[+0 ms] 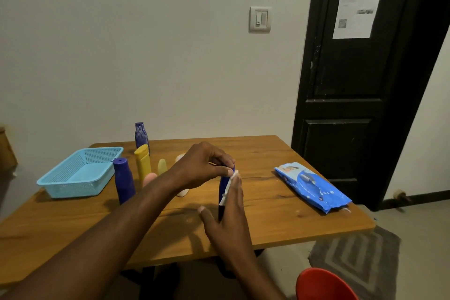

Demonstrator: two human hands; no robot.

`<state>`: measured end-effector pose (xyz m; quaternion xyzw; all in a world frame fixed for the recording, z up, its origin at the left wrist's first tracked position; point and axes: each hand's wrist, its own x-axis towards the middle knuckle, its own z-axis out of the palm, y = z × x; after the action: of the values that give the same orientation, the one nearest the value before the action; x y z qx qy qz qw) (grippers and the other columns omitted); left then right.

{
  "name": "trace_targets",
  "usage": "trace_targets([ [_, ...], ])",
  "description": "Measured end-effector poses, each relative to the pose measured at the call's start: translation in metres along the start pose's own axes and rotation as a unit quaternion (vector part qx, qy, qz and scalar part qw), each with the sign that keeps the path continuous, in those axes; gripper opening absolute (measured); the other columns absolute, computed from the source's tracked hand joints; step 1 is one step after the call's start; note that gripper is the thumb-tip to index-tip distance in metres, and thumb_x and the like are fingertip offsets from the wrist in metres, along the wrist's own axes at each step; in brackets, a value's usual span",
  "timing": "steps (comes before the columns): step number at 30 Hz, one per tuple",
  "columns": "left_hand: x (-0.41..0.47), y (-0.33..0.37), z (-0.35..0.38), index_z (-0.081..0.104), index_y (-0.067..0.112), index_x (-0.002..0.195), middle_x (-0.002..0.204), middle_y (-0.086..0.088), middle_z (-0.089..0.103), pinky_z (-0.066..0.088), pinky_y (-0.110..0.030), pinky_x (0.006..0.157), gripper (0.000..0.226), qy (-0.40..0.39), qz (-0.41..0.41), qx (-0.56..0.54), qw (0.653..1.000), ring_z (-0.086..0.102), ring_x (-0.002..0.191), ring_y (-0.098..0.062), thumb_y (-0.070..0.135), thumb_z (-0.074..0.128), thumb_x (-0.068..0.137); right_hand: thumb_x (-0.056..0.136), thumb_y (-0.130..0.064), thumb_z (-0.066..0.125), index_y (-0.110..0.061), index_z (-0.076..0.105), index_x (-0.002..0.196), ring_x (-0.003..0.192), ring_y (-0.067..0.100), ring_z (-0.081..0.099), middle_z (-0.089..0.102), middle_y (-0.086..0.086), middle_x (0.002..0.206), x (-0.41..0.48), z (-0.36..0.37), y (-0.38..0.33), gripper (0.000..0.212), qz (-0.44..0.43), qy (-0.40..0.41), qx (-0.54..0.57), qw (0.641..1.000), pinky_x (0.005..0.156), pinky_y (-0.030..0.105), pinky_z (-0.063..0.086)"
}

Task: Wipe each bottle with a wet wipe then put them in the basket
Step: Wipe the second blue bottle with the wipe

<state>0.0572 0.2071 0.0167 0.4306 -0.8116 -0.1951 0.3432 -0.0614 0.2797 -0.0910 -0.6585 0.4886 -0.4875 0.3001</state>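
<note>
Head view. At centre, upright over the table (267, 153), a dark bottle (222, 185), pinched at the cap by the curled fingertips of the left hand (207, 165), most likely to stop it tipping or spinning under the rubbing; standing on the wood or just lifted, hard to tell. Against its 3 o'clock flank, a white wipe (229, 189), pressed flat by the straight fingers of the right hand (229, 212), thumb spread apart near the base at 9 o'clock. Not curled round anything, so an open, pressing hand, probably laid lengthwise to cover the whole side in one stroke. At 9 o'clock of the hands, a cluster seemingly waiting its turn: blue bottle (124, 180), yellow bottle (143, 162), tall bottle (141, 135) behind at 11 o'clock, smaller pale ones partly hidden by the left forearm. Further out at 9 o'clock, the basket (73, 190), no bottle showing inside, just beside the cluster, presumably for a short reach. At 3 o'clock, the pack (311, 186) of wipes, flap raised, near the right hand for the next sheet. Early in the task, by this layout.
</note>
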Motion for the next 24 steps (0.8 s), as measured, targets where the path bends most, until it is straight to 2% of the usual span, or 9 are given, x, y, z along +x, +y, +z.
trace_targets([
  [4, -0.001, -0.001, -0.005, 0.082, 0.018, 0.094, 0.102, 0.008, 0.077, 0.057, -0.023, 0.084, 0.013, -0.004, -0.005, -0.013, 1.0, 0.071, 0.097, -0.002, 0.014, 0.081, 0.082, 0.092, -0.045, 0.07, -0.042, -0.014, 0.159, 0.153, 0.004, 0.012, 0.0, -0.019, 0.169, 0.023, -0.008, -0.001, 0.107, -0.03, 0.001, -0.021, 0.999, 0.116, 0.027, 0.03],
  [7, 0.0, -0.002, -0.005, 0.082, 0.019, 0.095, 0.103, 0.008, 0.077, 0.056, -0.022, 0.084, 0.015, -0.011, -0.017, -0.02, 1.0, 0.07, 0.098, -0.003, 0.013, 0.081, 0.081, 0.089, -0.043, 0.074, -0.038, 0.012, 0.16, 0.141, 0.003, 0.033, 0.03, -0.018, 0.159, 0.035, -0.019, 0.009, 0.095, -0.014, -0.008, -0.024, 1.0, 0.099, 0.015, 0.039],
  [9, 0.0, -0.002, -0.004, 0.082, 0.019, 0.096, 0.105, 0.007, 0.077, 0.056, -0.022, 0.083, 0.016, -0.009, -0.022, -0.019, 1.0, 0.07, 0.099, -0.004, 0.013, 0.081, 0.081, 0.087, -0.043, 0.077, -0.036, 0.025, 0.154, 0.134, 0.005, 0.042, 0.041, -0.018, 0.147, 0.038, -0.023, 0.018, 0.085, 0.002, -0.018, -0.022, 1.0, 0.081, 0.006, 0.042],
  [10, 0.0, -0.002, -0.003, 0.082, 0.018, 0.096, 0.105, 0.007, 0.076, 0.056, -0.02, 0.081, 0.017, -0.006, -0.025, -0.02, 0.999, 0.07, 0.098, -0.004, 0.012, 0.081, 0.081, 0.086, -0.043, 0.078, -0.036, 0.026, 0.153, 0.132, 0.005, 0.043, 0.042, -0.018, 0.145, 0.036, -0.023, 0.023, 0.084, 0.011, -0.025, -0.023, 0.999, 0.077, 0.006, 0.043],
  [12, 0.001, -0.002, -0.001, 0.081, 0.016, 0.097, 0.105, 0.008, 0.076, 0.054, -0.017, 0.077, 0.018, -0.003, -0.027, -0.023, 0.999, 0.07, 0.097, -0.002, 0.012, 0.082, 0.08, 0.086, -0.044, 0.078, -0.036, 0.023, 0.155, 0.135, 0.007, 0.043, 0.042, -0.015, 0.15, 0.029, -0.021, 0.033, 0.088, 0.035, -0.039, -0.028, 0.998, 0.078, 0.008, 0.043],
  [16, 0.001, -0.003, 0.0, 0.08, 0.016, 0.097, 0.104, 0.01, 0.075, 0.054, -0.014, 0.073, 0.018, -0.006, -0.03, -0.021, 0.999, 0.069, 0.096, -0.002, 0.011, 0.082, 0.08, 0.091, -0.046, 0.07, -0.028, 0.001, 0.163, 0.144, 0.012, 0.038, 0.029, -0.009, 0.164, 0.01, -0.013, 0.047, 0.101, 0.055, -0.069, -0.127, 0.988, 0.101, 0.022, 0.043],
  [19, 0.002, -0.003, 0.0, 0.079, 0.016, 0.098, 0.104, 0.012, 0.074, 0.053, -0.013, 0.071, 0.018, -0.004, -0.023, -0.003, 1.0, 0.068, 0.095, -0.001, 0.014, 0.082, 0.08, 0.095, -0.046, 0.063, -0.026, 0.003, 0.163, 0.145, 0.009, 0.036, 0.03, -0.01, 0.163, 0.001, -0.011, 0.05, 0.093, 0.035, -0.056, -0.166, 0.984, 0.108, 0.023, 0.04],
  [22, 0.002, -0.002, 0.002, 0.077, 0.016, 0.099, 0.105, 0.012, 0.073, 0.051, -0.011, 0.069, 0.019, 0.0, -0.019, 0.016, 1.0, 0.068, 0.094, -0.002, 0.016, 0.082, 0.081, 0.101, -0.037, 0.058, -0.029, 0.022, 0.16, 0.132, -0.001, 0.043, 0.044, -0.02, 0.145, -0.004, -0.013, 0.049, 0.07, 0.014, -0.017, -0.153, 0.988, 0.092, 0.007, 0.038],
  [24, 0.002, 0.0, 0.002, 0.076, 0.015, 0.099, 0.105, 0.01, 0.073, 0.052, -0.013, 0.071, 0.018, -0.003, -0.015, 0.026, 1.0, 0.068, 0.095, -0.004, 0.018, 0.081, 0.082, 0.101, -0.033, 0.058, -0.03, 0.035, 0.153, 0.123, -0.004, 0.048, 0.051, -0.021, 0.132, -0.005, -0.014, 0.047, 0.057, 0.005, 0.009, -0.133, 0.991, 0.081, 0.003, 0.037],
])
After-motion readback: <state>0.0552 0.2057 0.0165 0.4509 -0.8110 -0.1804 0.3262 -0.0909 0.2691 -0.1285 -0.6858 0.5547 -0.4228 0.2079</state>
